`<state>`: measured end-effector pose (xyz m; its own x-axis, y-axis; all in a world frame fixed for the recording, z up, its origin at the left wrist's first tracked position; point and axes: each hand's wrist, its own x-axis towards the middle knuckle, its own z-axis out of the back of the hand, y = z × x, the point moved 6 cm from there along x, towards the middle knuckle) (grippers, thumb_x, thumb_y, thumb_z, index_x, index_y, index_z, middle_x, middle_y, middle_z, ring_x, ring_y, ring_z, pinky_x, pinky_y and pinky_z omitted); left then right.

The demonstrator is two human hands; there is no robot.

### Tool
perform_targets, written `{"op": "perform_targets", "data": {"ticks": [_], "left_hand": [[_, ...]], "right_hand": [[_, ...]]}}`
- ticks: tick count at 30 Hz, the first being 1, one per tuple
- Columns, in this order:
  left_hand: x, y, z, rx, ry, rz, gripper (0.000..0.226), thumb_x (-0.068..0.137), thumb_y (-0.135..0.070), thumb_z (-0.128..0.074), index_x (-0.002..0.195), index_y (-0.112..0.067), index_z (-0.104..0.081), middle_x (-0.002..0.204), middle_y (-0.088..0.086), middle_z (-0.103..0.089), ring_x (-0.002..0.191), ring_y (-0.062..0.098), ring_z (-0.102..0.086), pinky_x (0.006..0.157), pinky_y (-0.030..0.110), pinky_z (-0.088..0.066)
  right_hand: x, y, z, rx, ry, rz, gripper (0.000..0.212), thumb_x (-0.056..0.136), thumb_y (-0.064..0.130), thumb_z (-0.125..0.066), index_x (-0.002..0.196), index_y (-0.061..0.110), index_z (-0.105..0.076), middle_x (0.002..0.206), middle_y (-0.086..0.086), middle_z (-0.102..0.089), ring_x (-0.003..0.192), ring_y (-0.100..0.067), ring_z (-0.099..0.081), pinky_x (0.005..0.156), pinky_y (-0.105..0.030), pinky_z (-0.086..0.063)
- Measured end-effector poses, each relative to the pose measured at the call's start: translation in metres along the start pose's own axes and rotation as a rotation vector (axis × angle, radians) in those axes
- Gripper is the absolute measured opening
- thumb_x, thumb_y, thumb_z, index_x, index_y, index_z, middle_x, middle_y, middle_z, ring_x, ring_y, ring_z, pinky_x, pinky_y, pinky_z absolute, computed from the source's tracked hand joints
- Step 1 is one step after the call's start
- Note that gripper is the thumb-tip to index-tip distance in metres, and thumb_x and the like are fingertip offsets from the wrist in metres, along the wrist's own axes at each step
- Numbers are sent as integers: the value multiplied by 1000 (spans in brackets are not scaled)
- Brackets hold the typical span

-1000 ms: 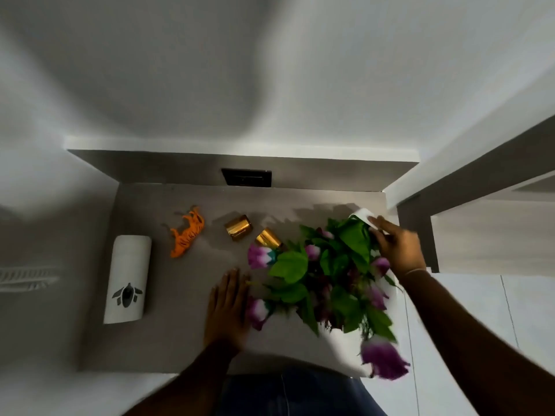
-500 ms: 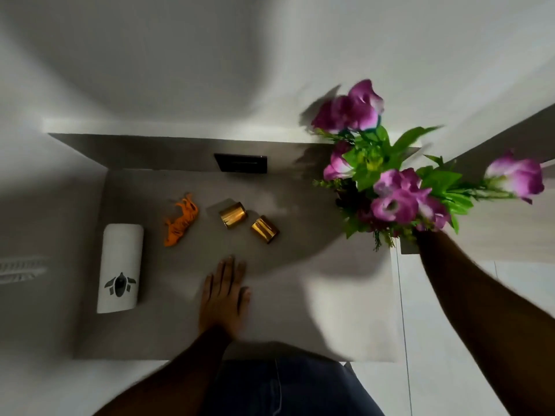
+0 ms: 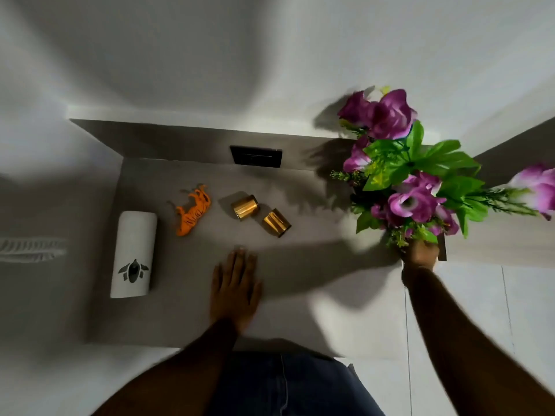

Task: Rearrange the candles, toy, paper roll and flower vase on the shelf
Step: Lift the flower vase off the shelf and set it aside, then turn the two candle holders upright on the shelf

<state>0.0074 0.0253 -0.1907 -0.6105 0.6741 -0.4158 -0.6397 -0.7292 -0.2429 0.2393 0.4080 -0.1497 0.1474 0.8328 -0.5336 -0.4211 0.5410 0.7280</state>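
On the grey shelf (image 3: 315,274) a white paper roll (image 3: 133,253) lies on its side at the left. An orange toy tiger (image 3: 193,210) lies beside it, and two gold candles (image 3: 245,206) (image 3: 276,222) lie tipped over near the middle. My left hand (image 3: 235,288) rests flat on the shelf, fingers spread, below the candles. My right hand (image 3: 420,253) grips the base of the flower vase, whose purple flowers and green leaves (image 3: 417,175) rise over the shelf's right end. The vase body itself is hidden under the foliage and my hand.
A dark rectangular socket plate (image 3: 256,156) sits in the shelf's back wall. White walls enclose the shelf at the left and back; a grey ledge (image 3: 510,235) and white floor tiles (image 3: 468,295) lie to the right. My blue trousers (image 3: 285,385) show below.
The flower vase went from lying on the shelf to being held up at the right end by my right hand. My left hand stays flat on the shelf.
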Motion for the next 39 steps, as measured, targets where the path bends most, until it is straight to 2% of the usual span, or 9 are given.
{"op": "perform_targets", "data": {"ticks": [2,5,9,12,14,20,28,34,39], "left_hand": [[3,-6,2,-17,-58,1,73,110,-55,-35,174,-30,-10,184,3,-1,170,25,3,136,57,0],[14,-10,5,-47,-95,16,71,109,-52,-37,173,-27,-20,183,6,-13,170,27,-7,136,61,-8],[24,-9,5,-77,-107,-21,73,109,-52,-34,174,-28,-13,183,4,-4,170,27,-2,137,58,-6],[27,-7,1,-64,-48,-28,73,108,-54,-22,173,-31,0,183,2,7,170,27,6,137,56,-1],[28,-7,0,-72,-51,-13,72,107,-54,-19,171,-33,6,181,0,11,169,25,9,136,54,2],[29,-5,1,-64,-52,-25,70,113,-46,-36,174,-31,-4,184,3,3,171,28,3,136,53,1],[32,-8,6,-61,36,-7,71,113,-49,-31,172,-33,7,184,4,11,170,29,9,136,54,5],[29,-8,9,-55,23,-23,70,115,-47,-25,166,-27,19,184,6,13,170,30,11,137,52,7],[27,-5,11,-46,15,-21,70,114,-48,-27,173,-30,8,183,2,17,170,25,14,137,52,8]], "right_hand": [[-36,-31,5,-240,-177,-66,42,107,26,-50,101,-8,-74,104,-33,-71,97,-38,-67,75,-38,-50],[-109,-46,-49,-302,133,128,44,105,23,-56,62,13,-60,69,-11,-59,74,-21,-53,65,-35,-39],[-177,-13,-143,-422,512,598,12,92,27,-72,102,28,-65,106,-1,-65,89,-2,-57,77,-23,-48],[-183,12,-195,-708,548,791,67,78,49,-76,138,29,-53,139,-3,-53,122,-21,-48,96,-37,-46],[-177,19,-221,-909,573,802,80,78,49,-78,148,27,-47,144,-6,-53,131,-31,-46,101,-43,-47],[-158,29,-228,-734,530,600,53,76,40,-82,123,24,-63,120,-6,-72,110,-32,-68,92,-34,-53],[-178,25,-204,-618,501,639,69,84,26,-77,141,33,-40,144,-1,-58,125,-35,-63,100,-45,-55],[-233,50,-254,-996,550,1355,84,68,30,-80,147,23,-52,159,-11,-45,147,-39,-40,118,-54,-32],[-238,48,-303,-1373,683,1473,66,87,18,-64,151,25,-49,155,-7,-42,133,-37,-43,100,-45,-36]]}}
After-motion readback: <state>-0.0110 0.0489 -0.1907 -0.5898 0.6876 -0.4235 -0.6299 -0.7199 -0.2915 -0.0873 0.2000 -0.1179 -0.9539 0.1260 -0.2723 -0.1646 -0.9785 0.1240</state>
